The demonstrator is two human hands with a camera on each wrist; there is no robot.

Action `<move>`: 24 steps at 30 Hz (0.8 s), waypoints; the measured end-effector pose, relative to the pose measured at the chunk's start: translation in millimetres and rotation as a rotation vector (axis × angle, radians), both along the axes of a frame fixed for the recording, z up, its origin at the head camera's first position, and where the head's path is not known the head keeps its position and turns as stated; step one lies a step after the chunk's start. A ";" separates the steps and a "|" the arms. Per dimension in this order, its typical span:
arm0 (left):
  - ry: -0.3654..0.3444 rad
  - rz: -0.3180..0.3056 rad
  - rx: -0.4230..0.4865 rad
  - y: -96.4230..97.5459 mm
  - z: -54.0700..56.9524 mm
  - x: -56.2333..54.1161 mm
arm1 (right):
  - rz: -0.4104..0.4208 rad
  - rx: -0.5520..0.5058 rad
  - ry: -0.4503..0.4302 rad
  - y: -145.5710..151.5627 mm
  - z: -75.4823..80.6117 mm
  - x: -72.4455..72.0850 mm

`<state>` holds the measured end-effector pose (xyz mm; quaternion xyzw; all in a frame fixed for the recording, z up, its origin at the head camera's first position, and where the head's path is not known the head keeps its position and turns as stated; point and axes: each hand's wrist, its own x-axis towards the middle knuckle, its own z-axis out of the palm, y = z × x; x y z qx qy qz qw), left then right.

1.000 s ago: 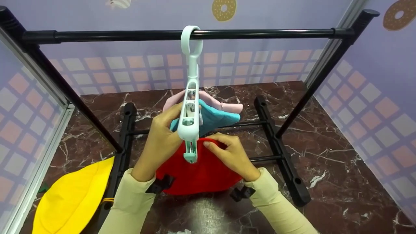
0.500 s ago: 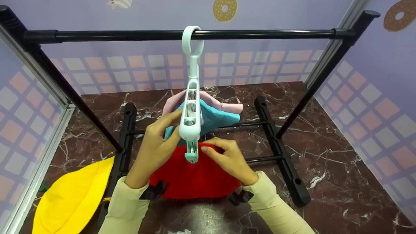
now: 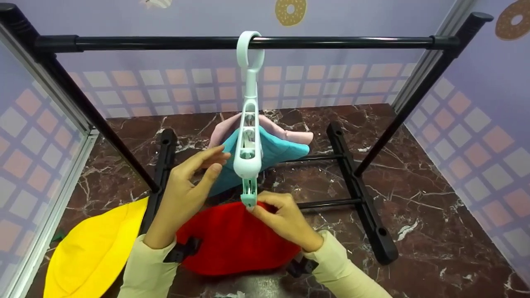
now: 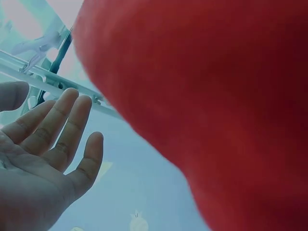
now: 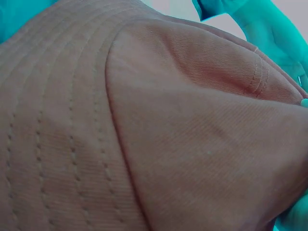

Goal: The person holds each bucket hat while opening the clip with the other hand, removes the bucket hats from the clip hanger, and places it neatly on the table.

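Note:
A red bucket hat (image 3: 238, 238) hangs below the front of a pale mint clip hanger (image 3: 248, 161). My right hand (image 3: 283, 217) pinches the hat's top edge, fingertips right at the hanger's foremost green clip (image 3: 249, 199). My left hand (image 3: 186, 188) is left of the hanger, fingers spread loosely and holding nothing. A blue hat (image 3: 275, 149) and a pink hat (image 3: 275, 126) hang farther back beneath the hanger. Close up, the red hat (image 4: 183, 96) fills much of the left wrist view beside my open palm. Rows of brim stitching on the hat (image 5: 192, 134) show in the right wrist view.
The hanger's ring loops over the black rail (image 3: 339, 42) of a clothes rack. A yellow hat (image 3: 93, 252) lies at the lower left by the rack's foot. The rack's right foot (image 3: 364, 207) stands on the dark marbled floor (image 3: 422, 231). Patterned walls enclose the sides and back.
My left hand has come away from the hanger and drawn back to the left, its fingers loosening. My right hand has moved down with the red hat, whose edge is now lower, nearer me.

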<state>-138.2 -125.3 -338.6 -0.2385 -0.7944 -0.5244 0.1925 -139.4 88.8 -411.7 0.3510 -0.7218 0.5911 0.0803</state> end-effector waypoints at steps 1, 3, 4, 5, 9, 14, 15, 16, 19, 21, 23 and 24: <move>0.001 0.004 -0.002 -1.2 -0.3 0.5 | -0.001 0.004 0.005 -1.5 -1.1 1.6; 0.001 0.013 -0.002 -3.8 -1.0 1.8 | -0.001 0.012 0.002 -4.6 -2.7 5.0; -0.001 0.016 0.001 -5.0 -1.3 2.4 | -0.002 0.015 -0.005 -5.9 -4.0 6.5; -0.002 0.019 0.004 -6.2 -1.7 2.9 | -0.001 0.017 -0.009 -7.1 -5.2 7.9; -0.013 0.015 0.021 -10.0 -3.4 4.9 | 0.008 0.034 -0.033 -10.6 -9.6 12.3; -0.020 0.013 0.021 -15.4 -6.1 7.7 | 0.005 0.027 -0.096 -14.5 -14.3 13.3; -0.022 0.017 0.020 -16.6 -6.7 8.4 | 0.005 0.020 -0.124 -15.4 -15.2 13.0; -0.024 0.020 0.019 -17.9 -7.4 9.1 | 0.004 0.011 -0.157 -16.4 -16.1 12.7; -0.036 0.030 0.009 -21.3 -9.9 11.0 | -0.008 -0.005 -0.262 -19.6 -18.5 11.7; -0.050 0.035 0.009 -23.1 -11.7 11.9 | -0.024 -0.005 -0.315 -21.6 -21.5 10.2; -0.057 0.039 0.011 -25.0 -13.6 12.4 | -0.035 0.002 -0.354 -23.2 -25.3 8.3; -0.062 0.042 0.014 -25.9 -14.5 12.7 | -0.039 0.006 -0.371 -24.0 -27.7 7.3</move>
